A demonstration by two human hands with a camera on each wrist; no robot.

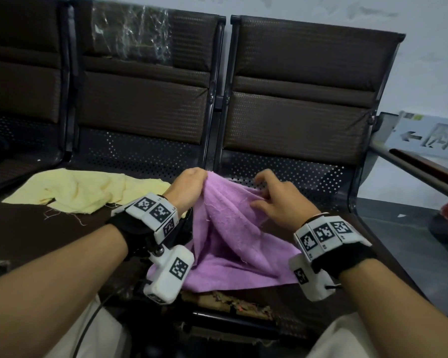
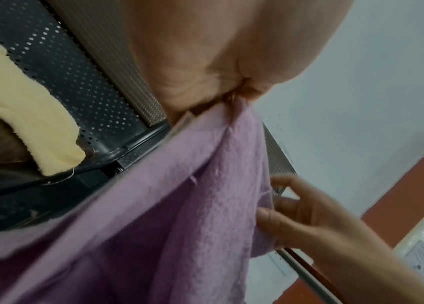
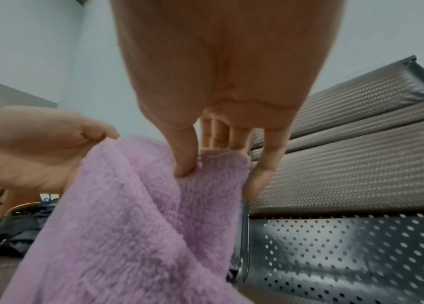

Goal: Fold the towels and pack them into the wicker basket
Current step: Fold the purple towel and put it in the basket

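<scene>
A purple towel [image 1: 230, 233] drapes over the brown bench seat [image 1: 36, 228] in front of me, its far edge lifted. My left hand [image 1: 203, 175] grips the towel's top left corner in a closed fist, which the left wrist view shows bunched in the palm [image 2: 239, 98]. My right hand [image 1: 258, 193] pinches the towel's top edge [image 3: 221, 158] between the thumb [image 3: 184, 164] and the fingers behind it. A crumpled yellow towel [image 1: 88, 189] lies flat on the seat to the left, apart from both hands. No wicker basket shows in any view.
Padded brown backrests [image 1: 295, 86] stand behind a perforated metal panel [image 1: 295, 171]. A grey and red armrest rail [image 1: 411, 164] and a white sign board [image 1: 429, 135] are at the right. The seat's front edge [image 1: 230, 303] is torn. My knees fill the bottom corners.
</scene>
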